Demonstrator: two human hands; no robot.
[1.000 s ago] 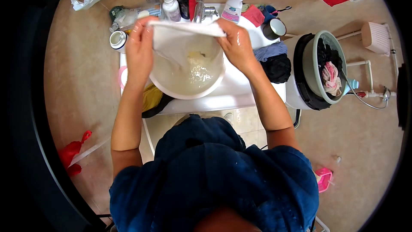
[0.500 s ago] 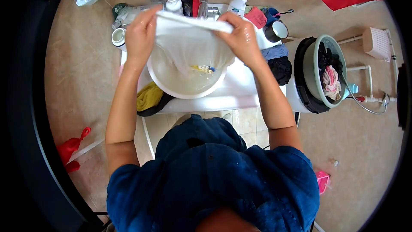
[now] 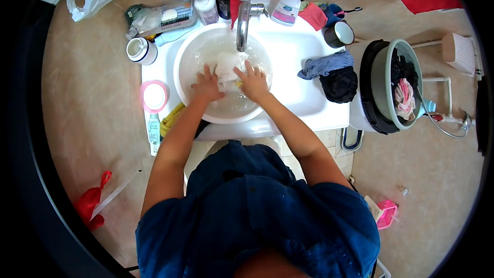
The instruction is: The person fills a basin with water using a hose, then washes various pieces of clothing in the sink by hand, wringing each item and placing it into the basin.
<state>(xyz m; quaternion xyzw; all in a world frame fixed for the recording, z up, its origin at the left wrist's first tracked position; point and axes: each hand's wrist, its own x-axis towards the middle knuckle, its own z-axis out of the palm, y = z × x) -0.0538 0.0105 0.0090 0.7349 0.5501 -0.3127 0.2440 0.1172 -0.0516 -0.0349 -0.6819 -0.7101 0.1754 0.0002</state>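
A round white basin (image 3: 178, 56) of water stands on the sink counter, under the curved metal tap (image 3: 242, 33). Crumpled in the water lies a thin white cloth (image 3: 226, 65). My left hand (image 3: 207, 87) is on the cloth's left side, its fingers spread and pointing away from me. Across from it, my right hand (image 3: 253, 82) has its fingers apart at the cloth's right edge. Both hands are partly in the water, and neither grips the cloth. A small yellow patch (image 3: 239, 84) shows beside my right fingers.
Behind the basin stand a pump bottle (image 3: 206, 6) and a white bottle (image 3: 287, 6). Blue cloth (image 3: 325, 65) and black cloth (image 3: 338, 85) lie on the right counter. Farther right is a grey-green tub (image 3: 382, 77) of clothes. A yellow cloth (image 3: 171, 119) sits front left.
Both hands have come down from above the basin's far side into the water. The white cloth, stretched between them before, now lies in the basin, released.
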